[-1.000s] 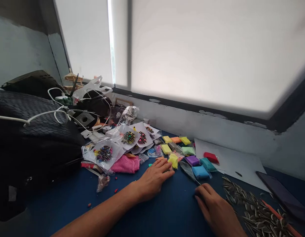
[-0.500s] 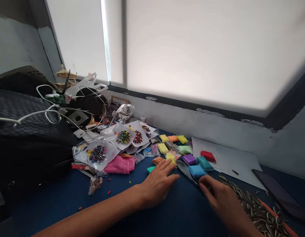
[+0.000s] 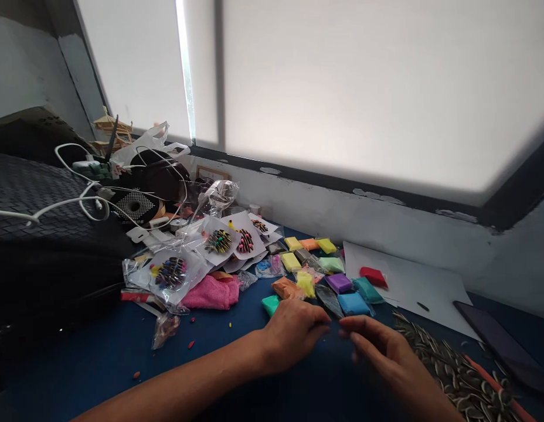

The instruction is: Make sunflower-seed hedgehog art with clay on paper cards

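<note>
My left hand (image 3: 293, 335) is closed above the blue table, its thumb and forefinger nearly meeting. Facing it, my right hand (image 3: 384, 351) is closed too, with bent fingers and the thumb near the forefinger. Anything between the fingertips is too small to make out. Just beyond them lie a dark wrapped packet (image 3: 329, 300) and a blue wrapped block (image 3: 353, 304). An orange block (image 3: 287, 287), a yellow one (image 3: 306, 283) and a green one (image 3: 270, 305) sit by my left hand. Purple (image 3: 339, 283) and teal (image 3: 367, 290) blocks lie farther back.
Striped seeds (image 3: 448, 369) spread at the right, beside a dark flat device (image 3: 496, 340). White sheets (image 3: 408, 275) carry a red block (image 3: 373, 276). Leftward lie a pink cloth (image 3: 213, 293), bagged seed pieces (image 3: 172, 273), cables and a black bag (image 3: 47, 234).
My left hand has lifted off the yellow block and curled its fingers, shifting toward my right hand. My right hand has drawn back from the dark packet.
</note>
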The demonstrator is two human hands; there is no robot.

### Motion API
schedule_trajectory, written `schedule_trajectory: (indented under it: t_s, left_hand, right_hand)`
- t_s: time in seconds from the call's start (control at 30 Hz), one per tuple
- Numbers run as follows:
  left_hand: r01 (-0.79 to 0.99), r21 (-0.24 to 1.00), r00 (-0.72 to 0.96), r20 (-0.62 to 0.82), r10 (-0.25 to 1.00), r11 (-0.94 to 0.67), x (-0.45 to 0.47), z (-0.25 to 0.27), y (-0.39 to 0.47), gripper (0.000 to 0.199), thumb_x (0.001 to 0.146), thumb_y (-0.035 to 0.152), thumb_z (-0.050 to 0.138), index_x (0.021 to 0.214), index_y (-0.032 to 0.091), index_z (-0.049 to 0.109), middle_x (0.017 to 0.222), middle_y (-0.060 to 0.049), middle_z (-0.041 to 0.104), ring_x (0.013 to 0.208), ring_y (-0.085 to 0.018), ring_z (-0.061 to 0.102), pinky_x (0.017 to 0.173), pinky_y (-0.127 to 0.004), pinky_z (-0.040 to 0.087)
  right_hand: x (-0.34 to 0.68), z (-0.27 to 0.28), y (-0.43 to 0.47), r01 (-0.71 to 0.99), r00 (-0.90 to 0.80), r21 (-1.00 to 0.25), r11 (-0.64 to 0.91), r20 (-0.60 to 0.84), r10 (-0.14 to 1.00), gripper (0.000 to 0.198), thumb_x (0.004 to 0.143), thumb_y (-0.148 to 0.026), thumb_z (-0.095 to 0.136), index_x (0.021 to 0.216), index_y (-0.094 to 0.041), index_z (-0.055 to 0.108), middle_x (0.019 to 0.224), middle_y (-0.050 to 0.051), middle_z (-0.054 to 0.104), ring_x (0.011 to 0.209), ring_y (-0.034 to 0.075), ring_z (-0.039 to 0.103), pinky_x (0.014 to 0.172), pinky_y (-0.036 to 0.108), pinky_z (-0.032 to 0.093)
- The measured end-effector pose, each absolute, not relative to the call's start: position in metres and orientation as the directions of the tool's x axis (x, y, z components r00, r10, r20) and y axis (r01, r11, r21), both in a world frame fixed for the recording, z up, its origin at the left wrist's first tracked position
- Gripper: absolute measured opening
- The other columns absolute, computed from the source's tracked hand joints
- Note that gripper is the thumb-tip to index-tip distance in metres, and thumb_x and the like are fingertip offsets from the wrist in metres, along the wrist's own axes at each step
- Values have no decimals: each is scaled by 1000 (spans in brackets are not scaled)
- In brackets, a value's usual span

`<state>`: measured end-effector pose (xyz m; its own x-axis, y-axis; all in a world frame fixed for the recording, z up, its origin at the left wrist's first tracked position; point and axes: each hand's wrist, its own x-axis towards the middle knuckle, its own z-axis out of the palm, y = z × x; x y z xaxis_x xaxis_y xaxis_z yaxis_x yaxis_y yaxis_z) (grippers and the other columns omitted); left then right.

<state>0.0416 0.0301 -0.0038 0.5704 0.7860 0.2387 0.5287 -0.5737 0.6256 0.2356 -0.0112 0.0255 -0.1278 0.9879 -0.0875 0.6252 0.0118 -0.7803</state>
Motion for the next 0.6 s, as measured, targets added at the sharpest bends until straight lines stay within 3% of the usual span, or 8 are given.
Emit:
schedule_trajectory:
  t_s: [0.07, 0.13, 0.27, 0.33, 0.4, 0.6]
  left_hand:
    - [558, 614, 566, 210, 797, -558, 37, -6, 31, 22, 94, 16, 58, 107, 18, 76, 101, -7, 76, 92, -21, 71, 81, -28, 51]
    - [573, 604, 575, 185, 797, -554, 34, -8, 31, 25, 95, 15, 56, 111, 18, 74, 104, -8, 75, 94, -21, 71, 81, -28, 52]
    - [606, 585, 567, 157, 809, -539, 32, -7, 31, 32, 93, 17, 60, 125, 20, 65, 112, -7, 73, 102, -21, 68, 87, -29, 50]
    - [640, 568, 548, 135, 825, -518, 32, -5, 32, 23, 92, 21, 63, 114, 18, 67, 105, -7, 73, 97, -22, 68, 83, -29, 50]
    - [670, 546, 539, 107, 835, -503, 31, -4, 33, 10, 91, 25, 66, 97, 18, 68, 94, -5, 73, 88, -21, 68, 75, -28, 48]
    - [740, 450, 536, 55, 842, -500, 29, -1, 35, 19, 89, 34, 69, 82, 18, 62, 81, -3, 68, 79, -21, 65, 66, -27, 44]
  right_hand:
    - [242, 26, -8, 671, -71, -742, -12, -81, 994, 48, 85, -55, 43, 102, -18, 67, 95, 11, 76, 70, 22, 70, 54, 30, 54]
    - [252, 28, -3, 733, -9, -679, -29, -53, 999, 45, 86, -52, 44, 103, -19, 68, 95, 11, 76, 78, 24, 72, 63, 32, 56]
    - [285, 38, 22, 866, 153, -482, -131, 6, 988, 28, 93, -32, 49, 111, -21, 67, 103, 8, 75, 88, 24, 71, 72, 34, 54]
    - [306, 43, 39, 906, 230, -367, -210, 11, 973, 25, 98, -28, 50, 115, -19, 65, 103, 8, 73, 86, 22, 70, 76, 37, 55]
    - [327, 46, 57, 926, 298, -249, -284, 21, 954, 26, 98, -33, 59, 119, -18, 63, 115, 6, 68, 96, 20, 67, 84, 40, 55]
    - [358, 42, 100, 934, 355, -28, -355, 12, 935, 33, 96, -35, 62, 125, -20, 61, 128, 8, 63, 105, 22, 65, 88, 43, 55]
